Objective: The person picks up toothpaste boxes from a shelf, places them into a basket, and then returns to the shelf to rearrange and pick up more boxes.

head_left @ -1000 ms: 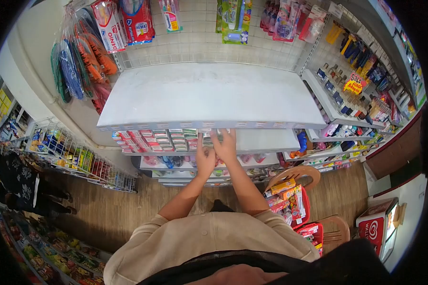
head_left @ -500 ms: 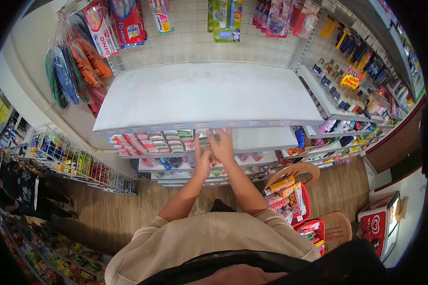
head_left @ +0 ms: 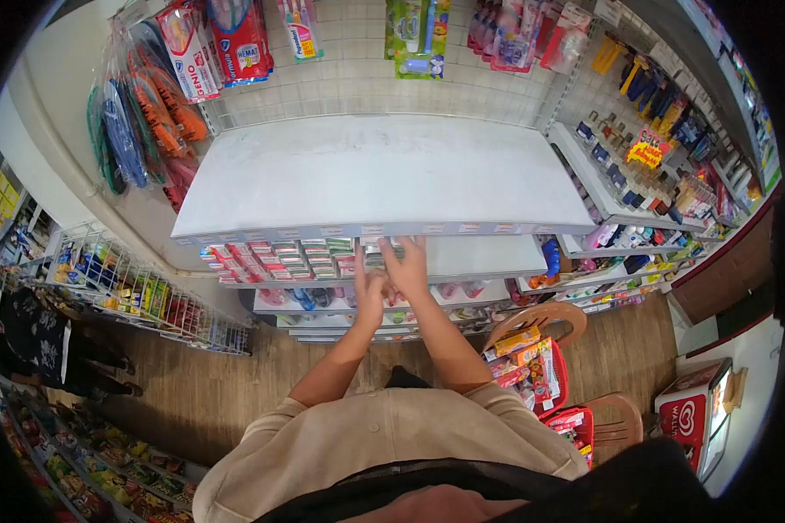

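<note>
Rows of small red-and-white and green-and-white boxes [head_left: 275, 260] are stacked on the lower shelf, under the front lip of a wide white shelf [head_left: 384, 170]. My left hand [head_left: 372, 286] is at the right end of these rows, its index finger stretched up along the left side of a stack of small dark-and-white boxes [head_left: 374, 254]. Against the right side and front of that stack is my right hand [head_left: 405, 268], fingers reaching under the lip. Both hands grip the stack between them. The shelf edge and my fingers partly hide it.
Packaged toothbrushes [head_left: 301, 30] and bagged sandals [head_left: 139, 105] hang above. Bottles [head_left: 624, 166] line the right shelf. Filled red baskets [head_left: 556, 388] and brown chairs [head_left: 615, 423] stand low right. A person [head_left: 39, 340] is at left beside a wire rack [head_left: 157, 301].
My hands stay almost in the same place at the stack of small boxes. The view has shifted very slightly. The person at left has moved a little.
</note>
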A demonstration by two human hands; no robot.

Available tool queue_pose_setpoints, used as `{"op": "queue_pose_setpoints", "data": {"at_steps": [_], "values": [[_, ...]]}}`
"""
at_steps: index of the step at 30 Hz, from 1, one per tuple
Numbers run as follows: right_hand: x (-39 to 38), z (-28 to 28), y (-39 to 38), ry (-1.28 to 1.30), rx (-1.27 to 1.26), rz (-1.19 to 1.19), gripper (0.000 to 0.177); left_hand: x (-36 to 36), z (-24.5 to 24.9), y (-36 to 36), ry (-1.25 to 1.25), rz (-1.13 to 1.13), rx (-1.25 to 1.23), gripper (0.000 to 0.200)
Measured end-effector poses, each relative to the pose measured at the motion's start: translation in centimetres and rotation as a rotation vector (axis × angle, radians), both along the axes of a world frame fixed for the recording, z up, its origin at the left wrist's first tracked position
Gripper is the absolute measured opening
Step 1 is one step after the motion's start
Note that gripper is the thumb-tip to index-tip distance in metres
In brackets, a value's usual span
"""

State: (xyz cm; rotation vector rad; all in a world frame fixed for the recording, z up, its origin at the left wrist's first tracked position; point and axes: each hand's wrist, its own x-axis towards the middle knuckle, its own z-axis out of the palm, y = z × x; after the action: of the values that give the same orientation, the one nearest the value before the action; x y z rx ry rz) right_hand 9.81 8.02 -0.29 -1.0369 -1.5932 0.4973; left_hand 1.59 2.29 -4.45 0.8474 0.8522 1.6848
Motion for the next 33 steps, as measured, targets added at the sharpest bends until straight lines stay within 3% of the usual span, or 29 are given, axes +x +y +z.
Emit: {"op": "queue_pose_setpoints", "data": {"at_steps": [6,24,27,29,31,33], "values": [[0.2,0.0,-0.2,0.015,-0.03,-0.045,0.027,0.2,0.0,-0.3,0.133,0.049,0.022,0.069],[1.0,-0.6,-0.5,-0.011,0.005,0.03,0.035,0.4,0.3,-1.6,0.174,0.041,0.02,0.071],[1.7,-1.3,-1.3,0.007,-0.053,0.054,0.046,-0.1,-1.2,-1.9,0.269,0.106,0.026,0.07],[2.6,-3.2,-2.6,-0.037,0.099,-0.089,0.057,-0.8,-1.3,-3.4,0.323,0.132,-0.072,0.067],[4.7,-4.3,-5.1,-0.011,0.136,-0.167,0.058,-1.0,-3.7,-5.0,0.303,0.129,-0.036,0.062],[6.3,-7.2,-8.7,0.048,0.083,-0.175,0.057,-2.0,-8.0,-7.1,0.206,-0.017,-0.038,0.057]]}}
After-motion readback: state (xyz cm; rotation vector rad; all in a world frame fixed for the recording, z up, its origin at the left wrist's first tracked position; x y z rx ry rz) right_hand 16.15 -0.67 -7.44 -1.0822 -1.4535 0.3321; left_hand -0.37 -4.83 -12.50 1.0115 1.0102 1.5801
